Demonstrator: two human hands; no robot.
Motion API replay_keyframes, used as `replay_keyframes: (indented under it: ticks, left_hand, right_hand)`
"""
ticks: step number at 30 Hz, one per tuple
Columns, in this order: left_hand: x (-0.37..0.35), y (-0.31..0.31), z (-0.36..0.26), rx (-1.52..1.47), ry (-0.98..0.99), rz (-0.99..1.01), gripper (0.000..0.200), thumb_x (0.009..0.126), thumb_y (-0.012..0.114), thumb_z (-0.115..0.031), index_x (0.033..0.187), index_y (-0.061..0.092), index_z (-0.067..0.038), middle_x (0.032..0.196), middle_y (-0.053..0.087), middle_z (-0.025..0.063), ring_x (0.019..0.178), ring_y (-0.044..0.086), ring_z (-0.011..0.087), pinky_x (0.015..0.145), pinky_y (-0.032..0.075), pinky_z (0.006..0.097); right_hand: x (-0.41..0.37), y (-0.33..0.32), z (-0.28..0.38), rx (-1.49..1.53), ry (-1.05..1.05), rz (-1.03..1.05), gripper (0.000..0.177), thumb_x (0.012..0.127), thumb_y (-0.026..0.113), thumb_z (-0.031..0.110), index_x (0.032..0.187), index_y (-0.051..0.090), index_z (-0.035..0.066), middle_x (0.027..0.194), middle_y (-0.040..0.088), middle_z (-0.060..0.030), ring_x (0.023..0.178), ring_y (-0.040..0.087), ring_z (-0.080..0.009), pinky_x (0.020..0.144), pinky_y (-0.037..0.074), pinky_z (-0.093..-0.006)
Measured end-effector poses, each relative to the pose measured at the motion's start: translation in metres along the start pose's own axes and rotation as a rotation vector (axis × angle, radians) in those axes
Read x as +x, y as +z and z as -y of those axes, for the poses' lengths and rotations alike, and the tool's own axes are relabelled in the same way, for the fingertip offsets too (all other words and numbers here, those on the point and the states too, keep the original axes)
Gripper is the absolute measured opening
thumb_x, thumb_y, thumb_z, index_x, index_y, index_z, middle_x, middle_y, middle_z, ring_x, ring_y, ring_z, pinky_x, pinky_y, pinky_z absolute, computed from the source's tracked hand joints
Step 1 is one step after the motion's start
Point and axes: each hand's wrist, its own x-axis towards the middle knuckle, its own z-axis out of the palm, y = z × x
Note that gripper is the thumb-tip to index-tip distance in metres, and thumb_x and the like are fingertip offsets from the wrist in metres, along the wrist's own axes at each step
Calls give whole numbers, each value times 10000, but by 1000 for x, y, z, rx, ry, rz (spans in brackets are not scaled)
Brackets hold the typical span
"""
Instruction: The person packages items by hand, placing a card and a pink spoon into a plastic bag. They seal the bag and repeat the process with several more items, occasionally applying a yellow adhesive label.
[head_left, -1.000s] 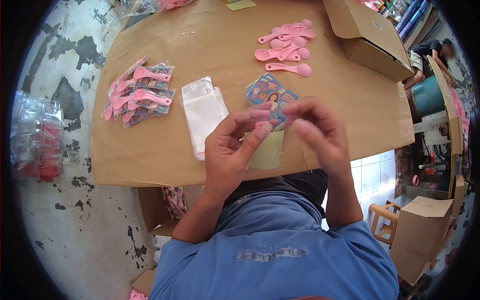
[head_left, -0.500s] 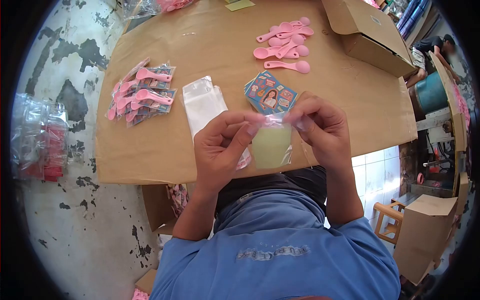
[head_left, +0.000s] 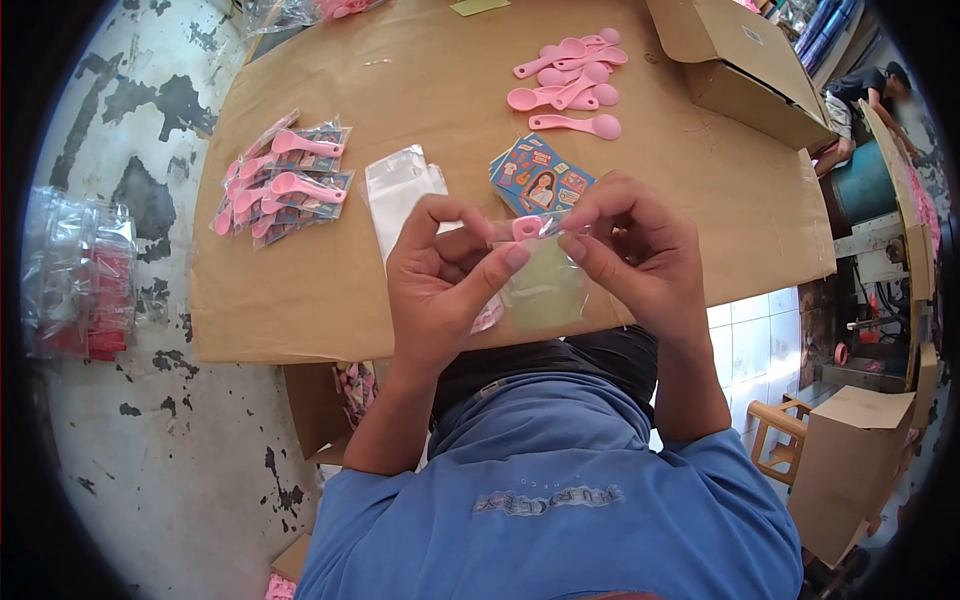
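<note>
A small clear plastic bag [head_left: 548, 290] with a pale green card face showing through it is stretched between my two hands, near the table's front edge. At its upper edge a pink looped end [head_left: 526, 228], like a measuring spoon's handle, shows; the rest of it is hidden. My left hand [head_left: 445, 275] pinches the bag's upper left corner. My right hand [head_left: 640, 255] pinches its upper right with thumb and forefinger. Just beyond lies a stack of blue printed cards [head_left: 540, 178]. White-looking empty plastic bags [head_left: 400, 190] lie beside my left hand.
Loose pink measuring spoons [head_left: 575, 125] lie at the back. Several packed bags with spoons and cards [head_left: 290, 185] form a pile on the left. An open cardboard box [head_left: 745, 90] stands at the back right. Another person [head_left: 870, 90] is bent over at far right.
The pink looped end has come into view at the bag's upper edge. My left fingers have shifted slightly left, and the bag's top looks more spread.
</note>
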Motion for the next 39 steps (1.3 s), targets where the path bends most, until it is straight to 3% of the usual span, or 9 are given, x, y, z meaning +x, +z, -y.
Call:
replay_keyframes:
  ticks: [4,8,14,16,20,22,25,30,39]
  left_hand:
    - [1,14,-16,10,-66,21,573,978,711,42,1489,454,5,1156,769,175,1018,730,127,784,551,207]
    - [-6,-5,-8,92,-90,10,403,978,698,65,1368,597,67,1160,773,157,1074,729,161,907,575,265]
    - [-4,-50,-38,331,406,-340,330,969,686,101,1297,659,90,1213,751,167,1125,719,191,993,588,335]
    - [-5,-76,-58,680,521,-512,417,951,715,90,1357,618,103,1273,728,185,1149,711,206,1003,582,312]
    - [-16,-125,-75,1124,419,-561,374,972,679,60,1345,657,59,1338,712,169,1264,661,251,1081,528,363]
    - [-24,-123,-81,1396,229,-561,371,968,670,44,1339,674,32,1364,705,157,1333,621,272,1112,497,398]
    - [-34,-122,-69,1373,411,-419,416,894,697,59,1292,732,-59,1336,720,116,1337,619,301,1094,492,412]
    - [-33,-90,-49,1330,290,-10,300,876,769,-10,1173,765,-56,1169,728,129,1114,670,302,985,520,396]
    - [-28,-97,-21,1233,220,-65,148,870,762,12,1011,782,-29,989,713,97,936,687,247,803,544,361]
  right_hand:
    - [5,9,3,116,-9,-86,333,940,767,-10,1250,647,-4,1000,645,-3,742,500,3,640,407,-173]
    - [11,15,4,65,-39,-75,480,916,790,-6,1350,587,21,984,630,-3,703,474,4,614,386,-167]
    - [9,19,-7,-362,-48,-65,277,891,788,-16,1150,704,38,955,628,-10,617,418,-8,535,313,-188]
    - [7,14,-14,-356,-66,-89,194,894,780,-19,1074,731,34,947,629,-10,605,414,-12,523,302,-198]
    - [3,13,-15,-400,-47,-64,164,892,762,-34,1044,744,22,931,643,-21,610,436,-20,523,316,-207]
    - [3,17,-13,-446,-37,-12,158,893,760,-34,1040,747,21,934,655,-31,608,454,-34,526,332,-217]
    - [5,26,-11,-494,-51,58,161,891,760,-33,1043,751,20,942,673,-44,607,481,-61,529,362,-236]
    - [12,38,-12,-510,-50,129,158,891,760,-30,1041,755,20,953,686,-53,611,504,-89,536,397,-259]
    - [8,43,-12,-515,-13,119,148,895,759,-19,1039,757,18,933,679,-50,597,488,-87,537,396,-258]
